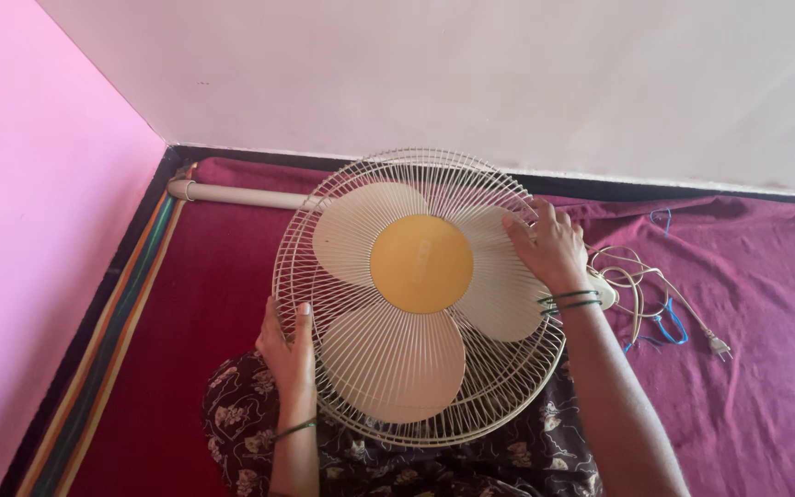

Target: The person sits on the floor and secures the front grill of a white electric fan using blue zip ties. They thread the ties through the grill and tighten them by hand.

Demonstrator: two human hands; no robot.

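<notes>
A round cream wire fan grille faces up over my lap, with three cream blades and a yellow round hub behind it. My left hand grips the grille's lower left rim, thumb on top. My right hand lies spread on the grille's upper right edge, fingers over the wires. Green bangles ring both wrists. The fan's body beneath is mostly hidden.
A white pole lies at the back left on the maroon cloth. A coiled white power cord with a plug and a thin blue wire lie to the right. A pink wall stands left, a white wall behind.
</notes>
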